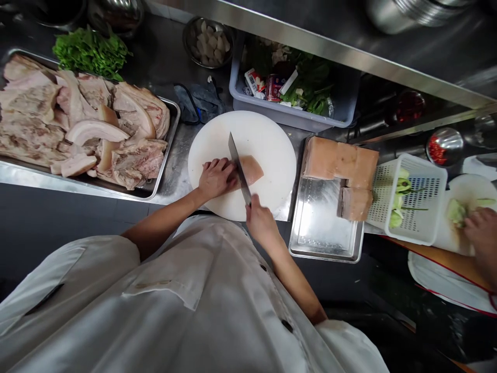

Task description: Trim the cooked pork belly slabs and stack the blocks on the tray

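A slab of pork (251, 168) lies skin side up on the round white cutting board (272, 134). My right hand (259, 217) grips a kitchen knife (239, 168) by its handle, and the blade stands across the pork. Just left of the blade, my left hand (218, 177) presses down on the pork with its fingers bent over it. The hand hides the left part of the slab. Right of the board, a metal tray (318, 217) bears several square pork blocks (330, 158).
A large tray (171, 134) of cooked pork pieces stands left. Behind the board are a grey bin (279, 118) of scraps, a dark cloth (204, 101) and a bowl (192, 52) of peeled pieces. A white basket (421, 228) and a co-worker's hand (483, 228) are at right.
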### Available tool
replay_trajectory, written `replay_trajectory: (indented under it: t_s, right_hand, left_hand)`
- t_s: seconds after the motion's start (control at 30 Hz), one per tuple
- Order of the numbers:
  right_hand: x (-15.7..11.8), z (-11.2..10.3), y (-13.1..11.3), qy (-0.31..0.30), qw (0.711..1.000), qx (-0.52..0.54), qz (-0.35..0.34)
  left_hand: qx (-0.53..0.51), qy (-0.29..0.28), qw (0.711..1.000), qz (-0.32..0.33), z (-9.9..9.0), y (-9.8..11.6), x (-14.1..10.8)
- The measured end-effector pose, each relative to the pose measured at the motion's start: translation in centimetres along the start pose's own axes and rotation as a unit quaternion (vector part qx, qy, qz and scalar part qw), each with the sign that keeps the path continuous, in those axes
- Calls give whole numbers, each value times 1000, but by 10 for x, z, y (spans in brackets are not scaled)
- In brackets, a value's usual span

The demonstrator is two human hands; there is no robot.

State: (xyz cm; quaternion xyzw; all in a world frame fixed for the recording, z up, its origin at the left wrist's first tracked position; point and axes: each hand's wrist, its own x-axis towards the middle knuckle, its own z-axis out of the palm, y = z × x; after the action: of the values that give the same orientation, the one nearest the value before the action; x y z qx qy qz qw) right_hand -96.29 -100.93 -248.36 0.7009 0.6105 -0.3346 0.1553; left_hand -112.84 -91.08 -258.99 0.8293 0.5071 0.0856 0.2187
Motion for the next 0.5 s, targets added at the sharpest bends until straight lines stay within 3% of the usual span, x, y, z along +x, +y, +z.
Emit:
replay_trajectory:
  t_s: [0.07, 0.13, 0.27, 0.37, 0.5]
  right_hand:
    - [-21, 12, 9, -30, 999, -6, 15]
    - [-20, 22, 10, -33, 999, -10, 21]
    - [42, 17, 8, 39, 999, 6, -13]
    - [79, -5, 36, 64, 995, 33, -67]
    - [79, -21, 97, 93, 993, 23, -75]
  left_hand:
    - [-4, 2, 1000, -2, 1, 1, -1]
    - [-10, 4, 1000, -9, 2, 1, -1]
    - [-44, -28, 998, -40, -4, -8, 10]
    - [-85, -115, 986, -81, -17, -24, 33]
    - [-159, -270, 943, -111, -33, -37, 63]
